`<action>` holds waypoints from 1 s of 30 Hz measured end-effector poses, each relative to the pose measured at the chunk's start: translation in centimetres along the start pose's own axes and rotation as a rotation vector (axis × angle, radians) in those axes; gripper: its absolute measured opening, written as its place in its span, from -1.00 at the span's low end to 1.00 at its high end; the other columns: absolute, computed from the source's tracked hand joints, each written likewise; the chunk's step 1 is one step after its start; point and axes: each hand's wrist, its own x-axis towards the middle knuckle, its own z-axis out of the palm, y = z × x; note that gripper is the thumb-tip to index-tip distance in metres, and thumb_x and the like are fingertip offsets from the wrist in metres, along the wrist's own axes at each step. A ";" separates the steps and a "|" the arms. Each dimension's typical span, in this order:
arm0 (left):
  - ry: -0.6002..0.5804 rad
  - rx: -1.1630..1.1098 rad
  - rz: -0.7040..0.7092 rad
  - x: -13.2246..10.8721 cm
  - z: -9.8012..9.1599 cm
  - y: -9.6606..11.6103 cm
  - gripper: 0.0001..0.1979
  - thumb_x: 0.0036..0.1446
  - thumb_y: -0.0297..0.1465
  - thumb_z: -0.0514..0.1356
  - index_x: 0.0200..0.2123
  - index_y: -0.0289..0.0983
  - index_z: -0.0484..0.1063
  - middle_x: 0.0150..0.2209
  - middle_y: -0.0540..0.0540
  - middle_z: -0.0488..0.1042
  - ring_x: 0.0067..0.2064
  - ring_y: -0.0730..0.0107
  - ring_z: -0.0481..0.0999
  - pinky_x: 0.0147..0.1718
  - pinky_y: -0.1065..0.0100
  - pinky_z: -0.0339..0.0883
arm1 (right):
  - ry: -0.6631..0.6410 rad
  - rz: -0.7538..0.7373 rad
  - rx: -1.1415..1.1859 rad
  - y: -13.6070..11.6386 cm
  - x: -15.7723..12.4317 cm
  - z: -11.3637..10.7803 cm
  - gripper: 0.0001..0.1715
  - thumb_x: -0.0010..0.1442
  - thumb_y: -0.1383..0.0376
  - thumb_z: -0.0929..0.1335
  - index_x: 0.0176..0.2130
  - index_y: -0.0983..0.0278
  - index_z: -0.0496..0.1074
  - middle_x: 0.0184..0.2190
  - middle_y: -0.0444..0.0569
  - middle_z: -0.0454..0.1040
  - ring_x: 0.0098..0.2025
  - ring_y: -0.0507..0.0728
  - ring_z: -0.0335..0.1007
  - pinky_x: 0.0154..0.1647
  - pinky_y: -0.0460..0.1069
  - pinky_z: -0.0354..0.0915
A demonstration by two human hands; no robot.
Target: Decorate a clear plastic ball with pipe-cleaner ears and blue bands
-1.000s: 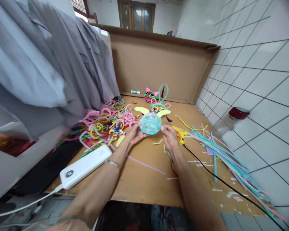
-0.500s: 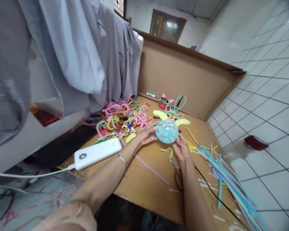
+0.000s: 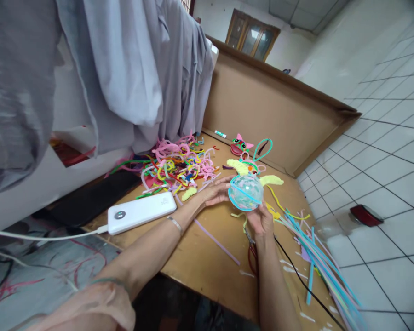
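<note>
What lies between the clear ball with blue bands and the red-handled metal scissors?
In the head view, the right hand, holding the ball from below, and beside it a bent, pale-yellow strip running toward the scissors.

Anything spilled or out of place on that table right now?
Yes: white smears mark the tabletop beside the right forearm, perhaps dried spills. At left, the heap of fuzzy stems looks messy, tangled unlike the straighter bundle at right.

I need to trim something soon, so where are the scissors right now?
In the head view, the red-handled scissors lie on the table right of centre, just below the right hand, beside its forearm's left edge.
</note>
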 end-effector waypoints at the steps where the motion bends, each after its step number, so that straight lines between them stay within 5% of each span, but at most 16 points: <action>1: -0.004 0.002 -0.003 0.0 0.0 0.0 -0.47 -0.12 -0.33 0.46 -0.02 -0.21 0.50 -0.01 -0.19 0.57 -0.18 0.29 0.58 -0.11 0.21 0.44 | -0.002 -0.005 0.008 0.0 -0.1 0.2 -0.54 -0.25 0.14 0.58 -0.30 0.12 0.47 -0.29 -0.11 0.61 -0.22 0.16 0.50 0.01 0.14 0.36; 11: -0.081 0.014 -0.007 0.0 0.3 -0.3 -0.35 -0.02 -0.27 0.38 0.15 -0.26 0.38 0.04 -0.25 0.55 0.05 0.06 0.55 0.05 0.09 0.44 | -0.063 -0.067 0.153 -0.1 -0.5 2.1 -0.64 -0.17 0.22 0.58 -0.36 0.15 0.43 -0.39 -0.17 0.59 -0.30 0.11 0.49 -0.05 0.08 0.41; 23: 0.052 0.120 -0.038 -0.3 0.9 -0.6 -0.34 -0.01 -0.28 0.38 0.17 -0.23 0.31 0.05 -0.21 0.54 0.08 0.07 0.54 0.05 0.05 0.47 | -0.039 -0.043 0.312 0.2 -0.2 1.7 -0.65 -0.10 0.29 0.51 -0.26 0.12 0.43 -0.33 -0.20 0.62 -0.27 0.10 0.51 -0.06 0.06 0.43; 30: 0.118 0.120 0.011 -0.3 2.1 -1.5 -0.40 -0.09 -0.29 0.44 0.03 -0.20 0.36 -0.07 -0.11 0.57 -0.18 0.28 0.61 -0.13 0.14 0.56 | 0.063 -0.002 0.356 0.5 0.1 0.1 -0.59 -0.09 0.24 0.48 -0.17 0.14 0.48 -0.21 -0.11 0.65 -0.09 0.18 0.54 0.08 0.16 0.41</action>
